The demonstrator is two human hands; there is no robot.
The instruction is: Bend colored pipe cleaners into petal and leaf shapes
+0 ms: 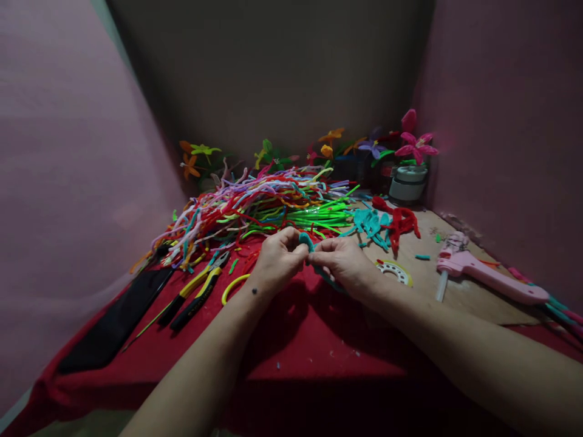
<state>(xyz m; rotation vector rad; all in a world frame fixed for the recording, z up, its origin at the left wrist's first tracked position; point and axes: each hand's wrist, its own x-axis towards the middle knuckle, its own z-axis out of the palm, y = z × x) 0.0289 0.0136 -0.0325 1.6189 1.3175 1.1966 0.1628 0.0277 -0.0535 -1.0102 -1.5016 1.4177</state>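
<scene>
Between my two hands is a teal pipe cleaner (306, 241), bent into a curve at its top. My left hand (280, 260) pinches it from the left with thumb and forefinger. From the right, the fingertips of my right hand (344, 262) close on the same piece, and a teal length trails below them. Both hands are held above the red cloth (314, 352). Behind them lies a large heap of loose pipe cleaners (255, 197) in many colours. To the right of the heap sit teal shaped pieces (371, 224) and red shaped pieces (401, 223).
Pliers (200, 291) with yellow and black handles and a black phone-like slab (118, 318) lie at left. A pink glue gun (483, 270) rests on a cardboard sheet (460, 303) at right, near a tape roll (396, 272). Pipe-cleaner flowers (416, 147) stand along the back.
</scene>
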